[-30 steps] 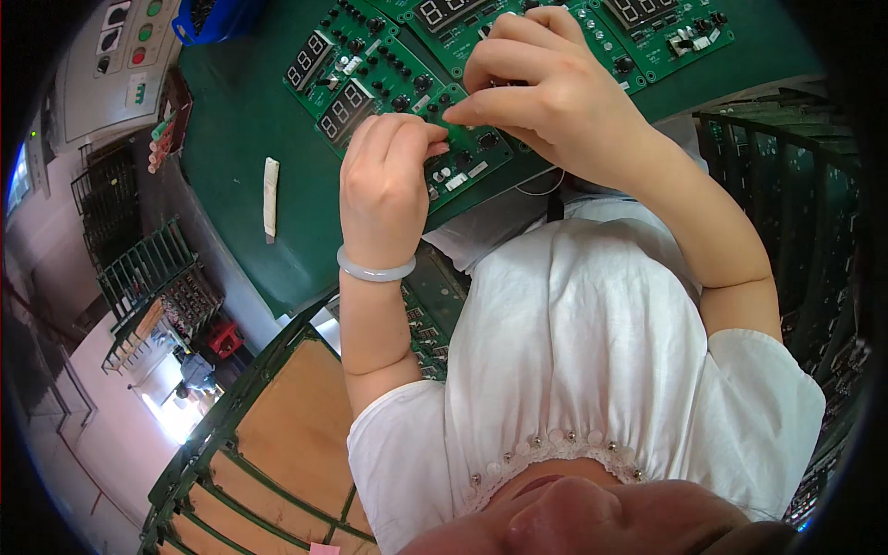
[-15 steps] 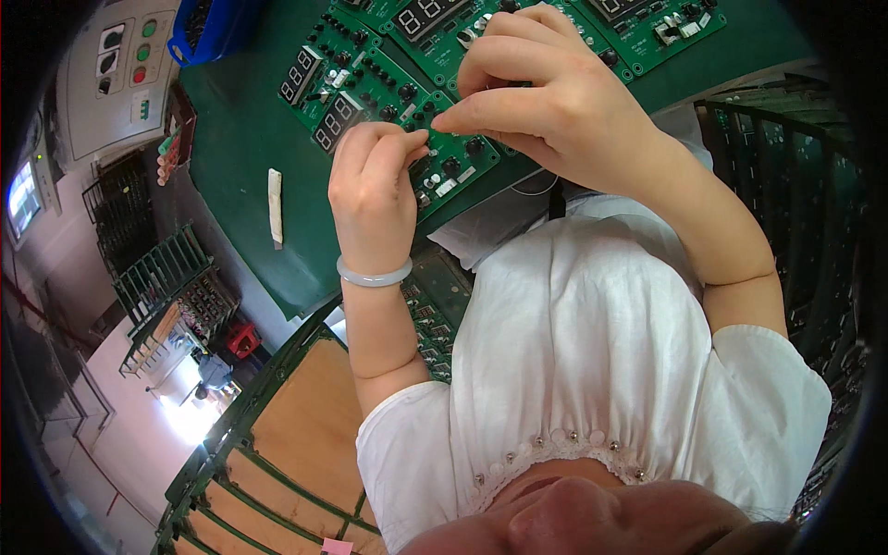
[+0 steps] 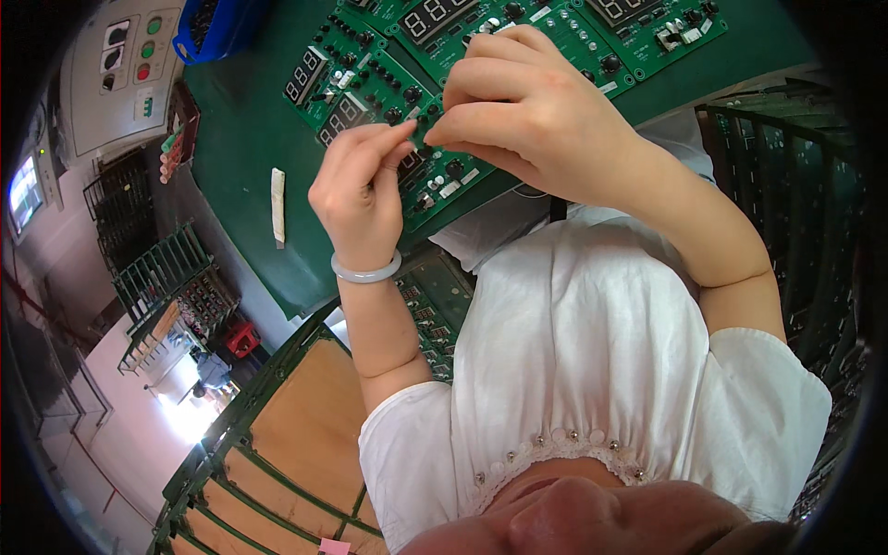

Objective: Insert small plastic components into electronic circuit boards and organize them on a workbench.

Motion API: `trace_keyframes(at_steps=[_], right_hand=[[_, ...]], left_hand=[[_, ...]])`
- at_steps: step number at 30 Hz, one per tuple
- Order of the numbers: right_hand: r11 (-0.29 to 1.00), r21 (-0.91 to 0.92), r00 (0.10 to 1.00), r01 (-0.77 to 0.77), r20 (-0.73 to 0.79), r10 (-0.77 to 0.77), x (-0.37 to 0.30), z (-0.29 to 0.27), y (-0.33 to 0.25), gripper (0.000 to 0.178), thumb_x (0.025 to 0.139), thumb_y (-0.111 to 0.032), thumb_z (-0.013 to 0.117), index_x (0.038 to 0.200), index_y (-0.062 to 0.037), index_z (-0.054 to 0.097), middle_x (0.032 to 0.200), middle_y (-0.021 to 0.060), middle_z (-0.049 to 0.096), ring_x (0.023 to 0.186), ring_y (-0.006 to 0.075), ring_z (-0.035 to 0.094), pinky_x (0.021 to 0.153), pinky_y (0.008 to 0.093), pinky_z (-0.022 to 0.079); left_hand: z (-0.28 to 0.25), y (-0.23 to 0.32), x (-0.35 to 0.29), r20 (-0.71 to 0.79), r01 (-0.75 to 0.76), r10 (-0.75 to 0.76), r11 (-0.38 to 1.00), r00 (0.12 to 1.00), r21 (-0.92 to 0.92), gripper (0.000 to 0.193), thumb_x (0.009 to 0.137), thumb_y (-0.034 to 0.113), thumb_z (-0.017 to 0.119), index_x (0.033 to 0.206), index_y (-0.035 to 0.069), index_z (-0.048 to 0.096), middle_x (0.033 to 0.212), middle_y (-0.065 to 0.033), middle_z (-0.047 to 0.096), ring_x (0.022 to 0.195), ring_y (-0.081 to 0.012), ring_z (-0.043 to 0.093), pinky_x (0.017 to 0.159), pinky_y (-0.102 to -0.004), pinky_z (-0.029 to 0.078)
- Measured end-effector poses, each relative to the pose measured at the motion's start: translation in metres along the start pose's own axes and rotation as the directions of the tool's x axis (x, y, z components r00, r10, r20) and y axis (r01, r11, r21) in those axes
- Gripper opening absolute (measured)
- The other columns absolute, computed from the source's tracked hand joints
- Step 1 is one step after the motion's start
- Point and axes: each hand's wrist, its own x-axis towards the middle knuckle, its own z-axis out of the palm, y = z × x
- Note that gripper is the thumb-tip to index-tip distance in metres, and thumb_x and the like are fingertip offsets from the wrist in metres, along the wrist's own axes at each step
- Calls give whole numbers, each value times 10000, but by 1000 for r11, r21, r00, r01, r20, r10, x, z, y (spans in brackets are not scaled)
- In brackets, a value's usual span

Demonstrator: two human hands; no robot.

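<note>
Several green circuit boards [image 3: 592,63] with black three-digit displays [image 3: 305,74] and small black, white and silver parts lie together at the table's far side. Over the nearer left board [image 3: 442,205], my left hand [image 3: 363,190], with a pale bangle at its wrist, has thumb and forefinger pinched. Close beside those fingertips, my right hand [image 3: 546,116] reaches in from the right with its thumb and forefinger pressed together and its other fingers curled. Whatever either pinch holds is too small or too hidden to make out. Both hands cover parts of the boards.
A blue bin [image 3: 217,32] of small dark parts stands at the far left, near a grey control box [image 3: 120,83] with coloured buttons. A pale strip-like tool [image 3: 277,208] lies on the green table mat [image 3: 236,166]. Dark racks [image 3: 786,185] stand at right; a wooden chair [image 3: 305,416] is at lower left.
My left hand has drawn slightly left, its fingertips lifting and turning toward the right hand. The right hand has shifted a little left and nearer to me. The boards seem to stay put.
</note>
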Motion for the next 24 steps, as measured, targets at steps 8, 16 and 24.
trace_keyframes(at_steps=[8,16,24], right_hand=[[974,-224,980,-17,189,61,10,19,-17,52,726,-168,663,747,-121,664,815,-5,585,889,187,561,827,375,416],[938,-346,944,26,316,91,26,25,-19,162,665,-146,722,764,-100,603,850,27,545,926,210,538,883,399,417],[987,-131,918,-96,371,138,28,3,-4,95,732,-141,721,762,-103,639,858,24,575,911,230,564,836,369,439]], left_hand=[[-27,-5,-16,256,310,-457,45,852,-950,220,1034,164,459,1015,-23,572,777,-28,452,673,-106,348,594,-232,315],[-28,-8,-18,496,38,-449,-712,744,-701,184,972,68,429,1095,-40,514,905,-84,426,793,-165,371,707,-279,361],[-24,-8,-31,418,47,-424,-655,803,-754,470,929,3,326,1374,-149,336,1377,-294,418,1286,-370,427,1134,-427,364]])
